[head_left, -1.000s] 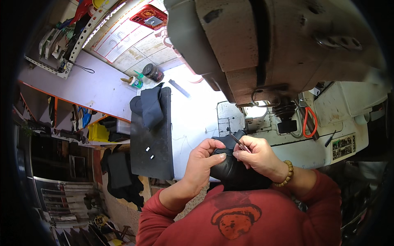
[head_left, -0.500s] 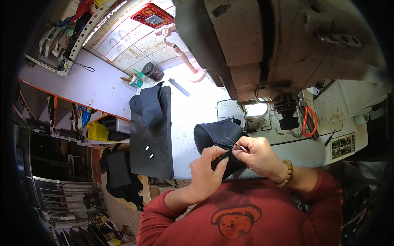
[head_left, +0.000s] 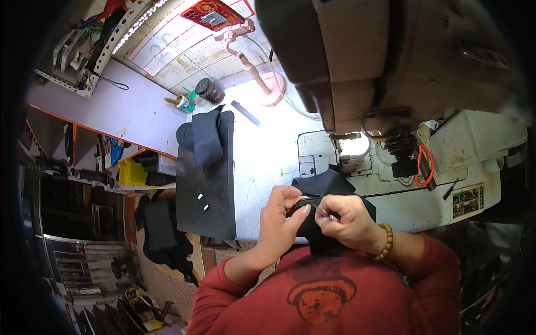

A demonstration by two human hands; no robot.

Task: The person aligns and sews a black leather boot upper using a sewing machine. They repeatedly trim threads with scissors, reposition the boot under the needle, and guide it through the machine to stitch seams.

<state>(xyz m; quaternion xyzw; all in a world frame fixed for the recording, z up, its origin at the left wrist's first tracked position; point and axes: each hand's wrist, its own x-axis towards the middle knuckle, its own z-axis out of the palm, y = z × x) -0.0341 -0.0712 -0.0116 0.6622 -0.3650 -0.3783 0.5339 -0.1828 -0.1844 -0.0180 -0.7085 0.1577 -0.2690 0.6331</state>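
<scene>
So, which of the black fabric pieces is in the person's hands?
The small black piece at the table's near edge, in front of the sewing machine, pinched between left hand and right hand. The other black pieces lie untouched, stacked farther left.

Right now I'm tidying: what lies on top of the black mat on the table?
On the black mat lie a folded dark fabric piece at its far end and two small white bits. Whatever the fabric covers is hidden.
</scene>
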